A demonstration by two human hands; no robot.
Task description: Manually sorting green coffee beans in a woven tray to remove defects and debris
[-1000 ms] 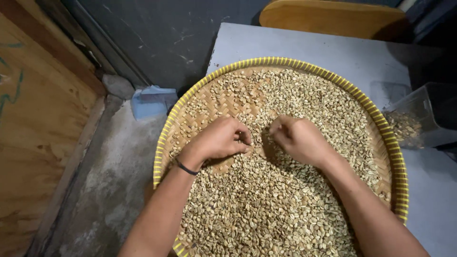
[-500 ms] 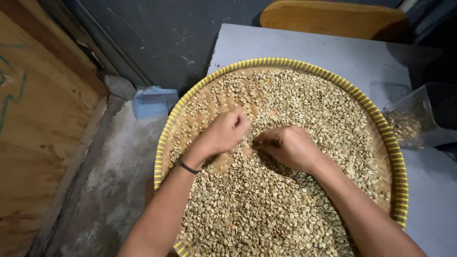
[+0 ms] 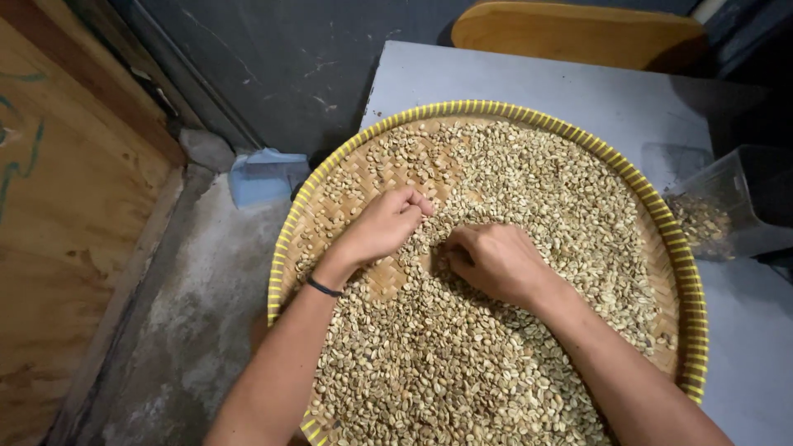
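Note:
A round woven bamboo tray with a yellow rim [image 3: 578, 136] lies on a pale grey table and holds a thick layer of pale green coffee beans [image 3: 496, 372]. My left hand [image 3: 384, 227], a dark band on its wrist, rests curled on the beans near the tray's left side, fingertips pinched together. My right hand [image 3: 491, 260] lies beside it at the tray's middle, fingers curled down into the beans. Whether either hand holds beans is hidden by the fingers.
A clear plastic container [image 3: 727, 206] with some beans stands at the table's right edge. A wooden seat [image 3: 578, 33] sits beyond the table [image 3: 529, 78]. A light blue box [image 3: 264, 175] lies on the concrete floor at left, next to a plywood panel [image 3: 58, 215].
Both hands have slid leftward over the beans and come closer together. A patch of bare weave shows beside my left hand.

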